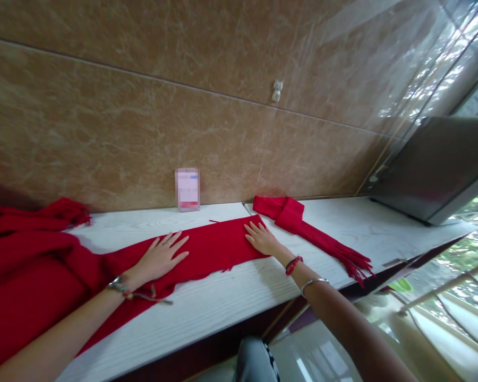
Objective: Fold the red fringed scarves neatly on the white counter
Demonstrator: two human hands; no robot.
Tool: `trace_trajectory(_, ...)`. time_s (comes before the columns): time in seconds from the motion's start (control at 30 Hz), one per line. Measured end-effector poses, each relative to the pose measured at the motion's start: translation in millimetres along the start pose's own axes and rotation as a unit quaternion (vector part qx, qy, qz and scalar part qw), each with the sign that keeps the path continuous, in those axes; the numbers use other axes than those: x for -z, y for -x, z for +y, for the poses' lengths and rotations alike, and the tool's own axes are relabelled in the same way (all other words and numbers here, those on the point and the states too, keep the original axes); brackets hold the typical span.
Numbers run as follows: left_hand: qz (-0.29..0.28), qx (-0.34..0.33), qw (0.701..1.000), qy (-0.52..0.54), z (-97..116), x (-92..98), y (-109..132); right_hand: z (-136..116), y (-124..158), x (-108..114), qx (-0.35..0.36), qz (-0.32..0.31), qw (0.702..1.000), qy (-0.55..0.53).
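Observation:
A red scarf-like cloth (219,244) lies spread along the white counter, its right end squared off as if folded. On its middle rests my left hand (161,257), palm down with the fingers spread. My right hand (261,239) lies flat near the cloth's right end, fingers stretched out. Toward the left the cloth runs into a larger rumpled heap of red fabric (27,286), partly behind my left forearm. Farther right is a separate red scarf (290,215), folded over itself, with its fringed end near the counter's front edge.
An upright card (187,190), its face blurred, leans on the brown tiled wall (143,132). The white counter (223,297) runs left to right. A dark grey boxy appliance (438,164) stands at its right end, near a window. A small white hook (277,91) is on the wall.

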State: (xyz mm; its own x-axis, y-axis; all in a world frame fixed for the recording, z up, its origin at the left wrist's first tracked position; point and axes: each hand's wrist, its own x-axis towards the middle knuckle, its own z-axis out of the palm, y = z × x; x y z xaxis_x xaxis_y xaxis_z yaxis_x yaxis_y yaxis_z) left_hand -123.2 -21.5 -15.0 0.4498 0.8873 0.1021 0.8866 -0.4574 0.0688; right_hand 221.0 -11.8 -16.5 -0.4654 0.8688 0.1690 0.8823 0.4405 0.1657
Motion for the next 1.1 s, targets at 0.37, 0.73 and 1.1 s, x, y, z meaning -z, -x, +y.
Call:
trace_trajectory(0.37, -0.048, -0.067, 0.997, 0.005, -57, 25.7, 30, -24, 0, 10, -0.015, -0.048, 0.998, -0.027)
trace_trajectory(0.73, -0.016, -0.088, 0.995, 0.04, 53, 8.9, -22, -48, -28, 9, -0.056, -0.04, 0.995, -0.075)
trace_trajectory(1.1, -0.053, -0.084, 0.995, 0.014, 51, 6.3, -19, -15, -28, -13, -0.051, -0.001, 0.998, -0.031)
